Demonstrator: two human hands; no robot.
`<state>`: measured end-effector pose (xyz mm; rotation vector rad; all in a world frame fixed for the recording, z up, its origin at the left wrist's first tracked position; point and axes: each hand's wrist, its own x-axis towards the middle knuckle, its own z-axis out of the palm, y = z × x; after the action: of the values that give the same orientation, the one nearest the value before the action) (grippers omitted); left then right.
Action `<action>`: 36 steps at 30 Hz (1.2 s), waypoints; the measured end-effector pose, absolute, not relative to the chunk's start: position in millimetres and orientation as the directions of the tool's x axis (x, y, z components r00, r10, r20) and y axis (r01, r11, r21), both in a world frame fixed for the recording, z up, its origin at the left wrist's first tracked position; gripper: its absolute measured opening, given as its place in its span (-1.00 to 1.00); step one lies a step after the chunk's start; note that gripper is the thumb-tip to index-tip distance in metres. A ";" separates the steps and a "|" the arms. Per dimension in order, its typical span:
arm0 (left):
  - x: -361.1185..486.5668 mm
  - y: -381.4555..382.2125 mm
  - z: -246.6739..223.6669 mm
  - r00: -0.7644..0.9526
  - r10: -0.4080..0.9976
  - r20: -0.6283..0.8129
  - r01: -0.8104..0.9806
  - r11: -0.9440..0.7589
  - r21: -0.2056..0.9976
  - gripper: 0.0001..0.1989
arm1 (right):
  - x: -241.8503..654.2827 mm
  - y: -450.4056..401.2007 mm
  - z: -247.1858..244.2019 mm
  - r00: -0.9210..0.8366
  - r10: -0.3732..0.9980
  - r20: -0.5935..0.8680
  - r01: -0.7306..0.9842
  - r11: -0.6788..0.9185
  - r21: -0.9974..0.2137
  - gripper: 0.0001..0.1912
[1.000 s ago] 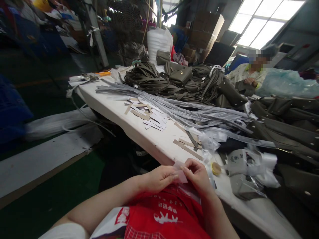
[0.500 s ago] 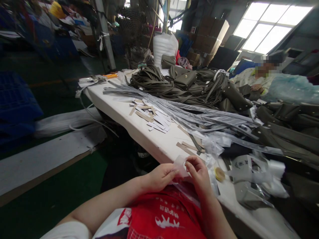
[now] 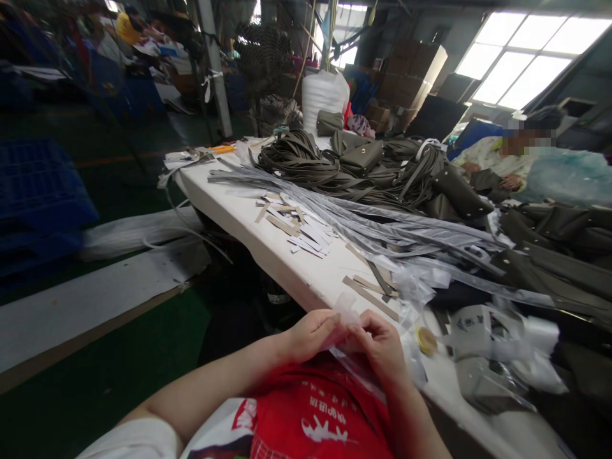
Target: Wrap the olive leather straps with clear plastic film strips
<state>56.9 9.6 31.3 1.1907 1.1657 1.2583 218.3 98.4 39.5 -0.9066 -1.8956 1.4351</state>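
A thin translucent plastic sleeve (image 3: pixel 348 307) is pinched between both hands, just off the near edge of the white table (image 3: pixel 306 280). My left hand (image 3: pixel 313 333) closes thumb against fingers on its left side. On its right side, my right hand (image 3: pixel 380 338) pinches it with thumb and forefinger. The rest of the sleeve hangs in front of my red apron (image 3: pixel 325 408), partly hidden by the hands. Flat taupe strips (image 3: pixel 368 296) lie on the table just beyond. A yellowish roll of tape (image 3: pixel 425 341) sits right of my right hand.
Small paper and taupe strips (image 3: pixel 301 229) are scattered mid-table. Behind them lie long plastic-wrapped straps (image 3: pixel 382 223) and a heap of dark olive straps and bags (image 3: pixel 306 156). A clear-film-wrapped tape dispenser (image 3: pixel 482 331) stands at right. A co-worker (image 3: pixel 507 159) sits across the table.
My right hand has lowered slightly and its fingers have drawn in against the sleeve, which is now bunched between both hands. The view has shifted slightly left.
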 end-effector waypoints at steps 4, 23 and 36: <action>56.2 13.0 25.8 -0.152 0.988 -0.021 -0.145 -0.001 0.989 -0.34 | 223.8 105.2 37.7 -0.605 0.794 0.058 0.168 0.199 -0.966 -0.61; 40.2 34.4 20.8 -0.184 0.967 -0.175 0.031 0.184 0.983 -0.56 | 226.4 120.9 56.1 -0.793 0.594 0.135 0.255 0.525 -0.812 -0.80; 43.3 28.4 21.1 0.037 0.999 -0.031 0.142 0.025 0.989 -0.58 | 214.5 125.9 51.5 -0.827 0.554 0.099 0.242 0.509 -0.826 -0.89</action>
<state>43.3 28.4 21.1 1.3104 1.2963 1.0888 214.5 125.9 51.5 -0.6619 -2.4045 1.2355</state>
